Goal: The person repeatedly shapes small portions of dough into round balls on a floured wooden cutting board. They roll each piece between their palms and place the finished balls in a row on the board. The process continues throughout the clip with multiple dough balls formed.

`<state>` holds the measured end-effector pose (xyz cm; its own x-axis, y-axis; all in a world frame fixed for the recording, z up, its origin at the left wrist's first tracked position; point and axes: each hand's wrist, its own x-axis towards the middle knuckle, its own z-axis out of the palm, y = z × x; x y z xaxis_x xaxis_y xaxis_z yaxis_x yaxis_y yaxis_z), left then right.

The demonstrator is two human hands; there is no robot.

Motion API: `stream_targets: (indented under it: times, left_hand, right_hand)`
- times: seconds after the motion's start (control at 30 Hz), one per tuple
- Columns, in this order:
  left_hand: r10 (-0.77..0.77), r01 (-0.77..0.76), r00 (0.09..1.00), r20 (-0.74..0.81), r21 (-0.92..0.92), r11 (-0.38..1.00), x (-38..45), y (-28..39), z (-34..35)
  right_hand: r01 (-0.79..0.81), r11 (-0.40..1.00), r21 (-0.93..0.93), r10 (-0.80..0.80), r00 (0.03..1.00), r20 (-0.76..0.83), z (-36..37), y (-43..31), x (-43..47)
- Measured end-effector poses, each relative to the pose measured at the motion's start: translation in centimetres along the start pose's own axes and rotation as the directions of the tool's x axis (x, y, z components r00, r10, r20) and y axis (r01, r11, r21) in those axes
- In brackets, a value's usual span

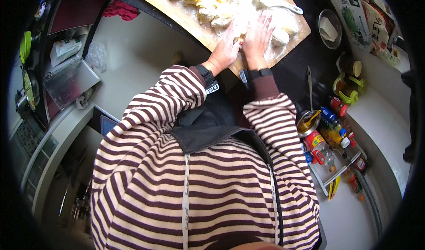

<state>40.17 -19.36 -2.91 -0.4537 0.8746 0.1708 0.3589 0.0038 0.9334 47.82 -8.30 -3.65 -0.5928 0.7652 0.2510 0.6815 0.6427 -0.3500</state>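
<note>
A floured wooden board [282, 52] lies on the dark counter, with several pieces of floured dough [206, 13] along its left side, some with yellow filling or colouring. My right hand [257, 37] rests flat, palm down, on the brightly lit, floury part of the board. Close beside it is my left hand [224, 50], low on the board with its fingers pointing forward; what lies under its fingers is hidden by glare. A round dough ball [281, 37] sits just right of my right hand. Farther back lies a spoon with a patterned handle [292, 8].
A bowl with a white block [328, 29] stands right of the board. Along the right counter are a metal bowl with a yellow spoon [308, 123], a long-handled ladle [310, 84], oil bottles [322, 150], jars [338, 106] and food packages [352, 17]. A red cloth [121, 10] lies at upper left.
</note>
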Motion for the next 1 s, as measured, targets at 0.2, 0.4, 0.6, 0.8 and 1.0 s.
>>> stream_targets:
  times: [0.2,0.4,0.6,0.8,1.0]
  left_hand:
    - [-0.067,0.061,0.997,-0.042,-0.118,0.991,0.8,0.3,0.6]
    - [-0.069,0.068,0.998,-0.006,-0.11,0.992,0.4,0.4,-0.2]
    - [-0.156,0.15,0.986,-0.063,-0.089,0.985,1.7,0.6,0.5]
    - [0.064,-0.067,0.995,0.08,0.039,0.997,0.5,0.1,-0.8]
    - [-0.154,0.152,0.987,-0.055,-0.037,0.988,1.6,0.5,0.2]
  right_hand:
    - [0.043,0.981,0.192,-0.054,0.997,0.053,0.0,-0.1,-0.9]
    - [-0.093,0.996,-0.008,0.093,0.979,0.183,-0.5,-0.9,-2.3]
    - [-0.101,0.898,0.428,0.043,0.989,0.143,-0.8,-0.5,0.3]
    - [-0.088,0.932,0.353,0.058,0.994,0.096,-2.1,-2.0,-3.8]
    - [0.068,0.998,0.005,-0.068,0.997,0.046,0.7,0.2,0.0]
